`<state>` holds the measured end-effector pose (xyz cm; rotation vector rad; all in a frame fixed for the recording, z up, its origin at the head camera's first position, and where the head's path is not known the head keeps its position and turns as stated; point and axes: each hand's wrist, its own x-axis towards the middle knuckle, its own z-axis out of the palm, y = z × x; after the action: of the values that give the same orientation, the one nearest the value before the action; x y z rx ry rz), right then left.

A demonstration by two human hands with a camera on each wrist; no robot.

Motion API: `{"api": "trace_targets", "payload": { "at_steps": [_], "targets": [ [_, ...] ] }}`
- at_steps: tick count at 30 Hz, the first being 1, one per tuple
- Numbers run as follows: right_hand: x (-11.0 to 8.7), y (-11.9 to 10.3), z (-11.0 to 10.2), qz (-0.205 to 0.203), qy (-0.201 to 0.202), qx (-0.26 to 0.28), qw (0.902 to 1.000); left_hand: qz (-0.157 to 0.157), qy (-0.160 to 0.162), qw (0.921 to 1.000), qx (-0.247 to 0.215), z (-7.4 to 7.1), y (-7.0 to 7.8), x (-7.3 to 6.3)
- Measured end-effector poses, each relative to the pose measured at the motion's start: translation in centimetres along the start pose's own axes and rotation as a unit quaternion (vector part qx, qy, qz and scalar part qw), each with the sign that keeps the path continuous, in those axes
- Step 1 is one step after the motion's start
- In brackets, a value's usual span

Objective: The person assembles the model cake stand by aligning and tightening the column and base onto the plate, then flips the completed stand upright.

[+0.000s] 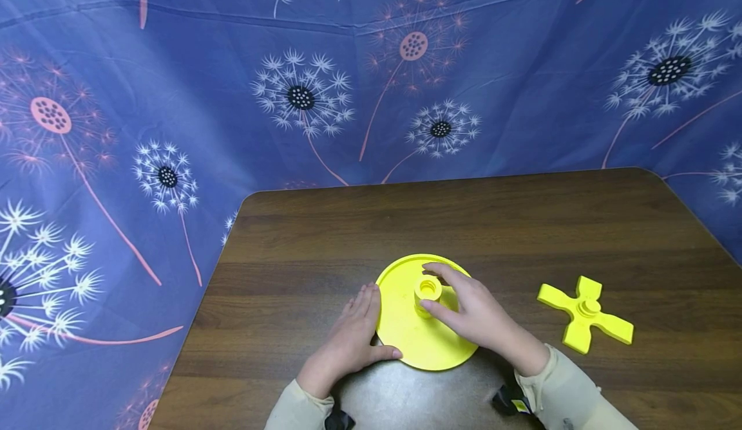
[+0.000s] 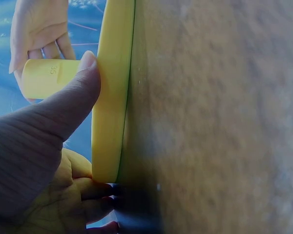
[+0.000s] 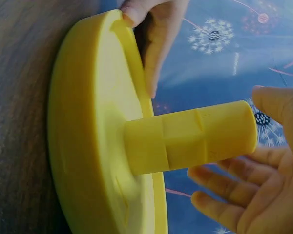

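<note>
"Where is the plate?"

"The yellow plate [image 1: 431,349] lies flat on the brown table [image 1: 324,237], with a yellow post [image 1: 427,295] standing upright from its middle."

"And the left hand?"

"The left hand [image 1: 352,333] is at the plate's left edge. Its fingers lie along the side, and its thumb, spread well away from them, touches the rim nearer the person."

"Is the right hand pinching the post?"

"I don't see a pinch. The right hand [image 1: 480,308] is spread around the top of the post, thumb on one side and fingers on the other. The right wrist view shows a gap by the thumb; whether any finger touches the post, I cannot tell."

"Anything on the post itself?"

"There's a round hole in its top, and the left wrist view shows a small marking [image 2: 53,70] on its side that looks like 35."

"What else is on the table?"

"A yellow cross [image 1: 580,320] with four arms, lying flat to the right of the plate, well apart from it. A round knob [image 1: 589,307] sticks up at its centre."

"And behind?"

"A blue cloth [image 1: 522,95] printed with white and pink dandelions."
</note>
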<state>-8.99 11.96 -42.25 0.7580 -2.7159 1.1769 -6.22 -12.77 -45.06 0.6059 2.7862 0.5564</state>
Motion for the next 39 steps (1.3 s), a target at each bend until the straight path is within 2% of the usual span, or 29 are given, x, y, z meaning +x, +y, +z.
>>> {"api": "trace_targets", "payload": {
  "at_steps": [6, 9, 12, 15, 23, 29, 34, 39],
  "targets": [
    [0.2, 0.5, -0.8, -0.039, -0.051, 0.047, 0.9968, -0.005, -0.007, 1.0, -0.004, 0.0, 0.0, 0.0],
    [0.3, 0.7, -1.1, -0.039, -0.072, 0.055, 0.9951, -0.007, -0.009, 0.9999, -0.006, 0.0, 0.1, 0.0],
    [0.3, 0.9, -1.3, -0.031, -0.077, 0.057, 0.9949, -0.008, -0.012, 0.9999, -0.009, 0.0, 0.1, -0.1],
    [0.2, 1.0, -1.2, -0.022, -0.063, 0.054, 0.9963, -0.008, -0.012, 0.9998, -0.012, 0.0, 0.1, -0.1],
    [0.0, 0.6, -0.1, -0.007, 0.007, 0.037, 0.9993, -0.007, -0.009, 0.9999, -0.01, 0.0, 0.1, 0.0],
    [-0.1, -0.2, 0.7, 0.03, 0.055, 0.007, 0.998, -0.007, -0.003, 0.9999, -0.008, 0.0, 0.1, 0.0],
    [-0.2, -0.6, 1.2, 0.061, 0.076, -0.011, 0.9952, -0.005, -0.002, 1.0, -0.007, 0.0, 0.2, 0.0],
    [-0.3, -0.6, 1.4, 0.06, 0.08, -0.014, 0.9949, -0.005, -0.003, 1.0, -0.008, 0.0, 0.2, 0.0]
  ]
}}
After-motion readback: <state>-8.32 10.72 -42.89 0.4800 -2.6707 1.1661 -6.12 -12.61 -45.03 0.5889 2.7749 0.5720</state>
